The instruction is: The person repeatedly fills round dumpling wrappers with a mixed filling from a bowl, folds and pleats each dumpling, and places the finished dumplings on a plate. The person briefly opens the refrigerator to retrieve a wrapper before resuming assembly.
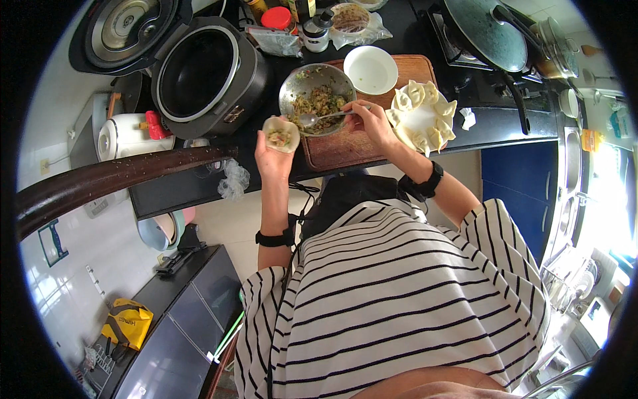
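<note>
On the palm and fingers of my left hand [275, 162] lies a round dumpling wrapper [269, 124] with a small heap of filling [280, 137] in its middle. My right hand [371, 123] grips a metal spoon [326, 117] by its handle, the bowl of the spoon over the near part of a steel mixing bowl [287, 95]. Chopped filling [319, 99] covers the bottom of that bowl. To the right of my right hand, several folded dumplings [416, 94] sit in a ring on a white plate [420, 119].
A wooden cutting board [331, 150] lies under the dishes, with a white bowl [370, 70] at its back. An open cooker [209, 75] stands left. A lidded wok [486, 32] rests on the stove at right. Jars and a bag [274, 41] line the back.
</note>
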Action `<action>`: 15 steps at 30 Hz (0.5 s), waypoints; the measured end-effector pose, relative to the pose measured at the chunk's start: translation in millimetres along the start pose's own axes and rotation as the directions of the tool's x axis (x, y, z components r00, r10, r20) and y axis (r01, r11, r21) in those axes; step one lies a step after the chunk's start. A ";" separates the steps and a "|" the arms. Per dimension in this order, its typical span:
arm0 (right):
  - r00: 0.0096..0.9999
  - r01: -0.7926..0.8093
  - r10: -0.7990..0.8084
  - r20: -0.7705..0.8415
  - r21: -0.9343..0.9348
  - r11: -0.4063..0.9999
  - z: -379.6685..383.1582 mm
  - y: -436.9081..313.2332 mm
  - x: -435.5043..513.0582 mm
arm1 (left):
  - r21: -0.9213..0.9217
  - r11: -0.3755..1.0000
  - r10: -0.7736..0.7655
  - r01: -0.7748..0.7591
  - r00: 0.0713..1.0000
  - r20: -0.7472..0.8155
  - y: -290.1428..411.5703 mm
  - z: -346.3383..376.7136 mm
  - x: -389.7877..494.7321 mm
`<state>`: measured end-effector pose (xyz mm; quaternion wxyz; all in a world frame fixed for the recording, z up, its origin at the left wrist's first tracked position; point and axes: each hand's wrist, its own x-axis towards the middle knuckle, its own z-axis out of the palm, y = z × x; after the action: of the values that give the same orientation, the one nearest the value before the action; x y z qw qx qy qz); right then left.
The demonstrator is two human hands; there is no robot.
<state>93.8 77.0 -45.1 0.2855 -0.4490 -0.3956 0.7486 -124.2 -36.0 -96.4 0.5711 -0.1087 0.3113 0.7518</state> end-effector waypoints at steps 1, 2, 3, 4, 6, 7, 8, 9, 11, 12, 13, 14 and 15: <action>0.997 0.064 -0.061 0.037 -0.099 0.993 -0.5 -0.4 1.8 | -0.006 0.997 0.073 -0.073 0.997 -0.011 3.4 -0.9 1.3; 0.991 0.126 -0.115 0.069 -0.198 0.972 -1.7 -1.4 2.8 | 0.025 0.990 0.141 -0.140 0.989 -0.043 6.5 -2.4 1.9; 0.983 0.179 -0.158 0.093 -0.299 0.937 -2.2 -2.4 2.5 | 0.085 0.974 0.218 -0.212 0.973 -0.072 7.1 -3.8 2.4; 0.975 0.212 -0.179 0.129 -0.330 0.920 -3.1 -3.9 1.0 | 0.075 0.978 0.201 -0.195 0.976 -0.088 6.7 -5.1 3.1; 0.951 0.294 -0.230 0.205 -0.379 0.877 -3.2 -7.0 -3.9 | 0.085 0.982 0.174 -0.166 0.980 -0.093 3.3 -7.8 4.4; 0.962 0.261 -0.212 0.172 -0.350 0.900 -1.6 -8.4 -5.5 | 0.098 0.985 0.154 -0.145 0.984 -0.090 -1.5 -9.0 5.0; 0.962 0.259 -0.216 0.168 -0.301 0.918 1.1 -9.4 -7.4 | 0.071 0.992 0.113 -0.106 0.989 -0.099 -5.7 -9.8 6.4; 0.969 0.236 -0.205 0.140 -0.262 0.936 4.2 -10.6 -9.0 | 0.072 0.993 0.101 -0.096 0.992 -0.071 -9.5 -10.8 6.9; 0.945 0.300 -0.258 0.203 -0.211 0.930 13.6 -11.8 -12.9 | 0.038 0.997 0.066 -0.065 0.998 -0.023 -13.9 -11.6 8.0; 0.942 0.306 -0.265 0.208 -0.203 0.930 19.0 -11.7 -16.4 | 0.062 0.994 0.092 -0.091 0.995 -0.022 -13.6 -11.6 7.3; 0.962 0.205 -0.156 0.226 -0.215 0.955 24.6 -11.8 -20.4 | 0.073 0.991 0.115 -0.113 0.993 -0.025 -11.9 -10.6 6.5; 0.881 0.437 -0.320 0.349 -0.339 0.833 30.1 -12.9 -23.3 | 0.085 0.988 0.132 -0.128 0.990 -0.045 -9.5 -8.3 5.9; 0.777 0.615 -0.409 0.478 -0.443 0.652 34.4 -15.1 -26.1 | 0.080 0.982 0.177 -0.173 0.983 -0.045 -6.0 -6.7 1.4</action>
<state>75.3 53.0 -10.9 0.2662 -0.2464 -0.7574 0.5429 -120.3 -37.9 -104.5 0.4983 -0.0788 0.3626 0.7836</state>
